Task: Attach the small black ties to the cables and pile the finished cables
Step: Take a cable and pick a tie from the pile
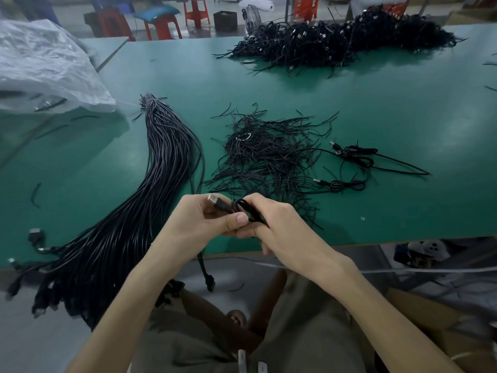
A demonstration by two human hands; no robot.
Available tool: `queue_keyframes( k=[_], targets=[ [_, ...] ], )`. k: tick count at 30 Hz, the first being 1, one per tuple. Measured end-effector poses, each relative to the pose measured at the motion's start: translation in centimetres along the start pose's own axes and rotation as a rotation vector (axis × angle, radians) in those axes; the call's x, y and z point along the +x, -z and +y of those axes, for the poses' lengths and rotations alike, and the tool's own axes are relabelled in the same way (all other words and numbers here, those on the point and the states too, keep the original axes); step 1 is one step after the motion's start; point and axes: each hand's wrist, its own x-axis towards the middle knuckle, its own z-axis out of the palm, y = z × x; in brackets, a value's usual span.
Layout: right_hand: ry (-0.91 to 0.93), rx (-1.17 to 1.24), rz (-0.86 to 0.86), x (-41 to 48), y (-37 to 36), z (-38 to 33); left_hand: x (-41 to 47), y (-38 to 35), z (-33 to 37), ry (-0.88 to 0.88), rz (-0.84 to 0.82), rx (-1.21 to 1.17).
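Over table (376, 125), hands (199, 222) (282, 227) grip coiled cable (243, 206).

Crumpled plastic bag (45, 68) on green table (403, 109); red stools (161, 25) behind.

The light on my table (390, 111) is dim, cool and even, with a pale sheen on the green top at mid-left. The far cable pile (344, 41) throws a soft shadow toward me. The wide lens bows the table's edges, and the plastic sheet (45, 65) looks smeared.
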Motion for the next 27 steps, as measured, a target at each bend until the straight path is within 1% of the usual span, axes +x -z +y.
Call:
queue_keyframes(
  k=[2, 5, 8, 11, 15, 19, 22, 25, 27],
  targets=[
    [0.03, -0.191, 0.016, 0.1, -0.3, 0.2, 0.1, 0.0, 0.0, 0.045, 0.045, 0.097],
    [0.097, -0.356, 0.027, 0.1, -0.7, 0.1, 0.1, 0.0, -0.1, 0.058, 0.097, 0.203],
    [0.14, -0.455, 0.03, -0.1, -1.0, 0.2, 0.1, -0.1, 0.2, 0.018, 0.057, 0.285],
    [0.143, -0.539, 0.03, -0.3, -1.2, 0.2, 0.1, -0.2, 0.3, 0.023, 0.031, 0.256],
    [0.137, -0.562, 0.02, -0.3, -1.7, 0.5, 0.1, -0.3, -0.1, -0.004, 0.099, 0.288],
    [0.179, -0.53, -0.006, -0.1, -1.9, 0.6, 0.0, -0.1, -0.4, -0.018, 0.131, 0.217],
    [0.167, -0.531, -0.007, -0.1, -1.9, 0.5, -0.2, 0.0, -0.5, -0.03, 0.123, 0.1],
    [0.198, -0.574, 0.015, -0.2, -1.4, 0.4, -0.1, 0.0, -0.5, -0.044, 0.099, 0.075],
    [0.215, -0.584, 0.014, -0.4, -1.1, 0.4, 0.1, 0.2, -0.3, -0.003, 0.043, 0.059]
  ],
)
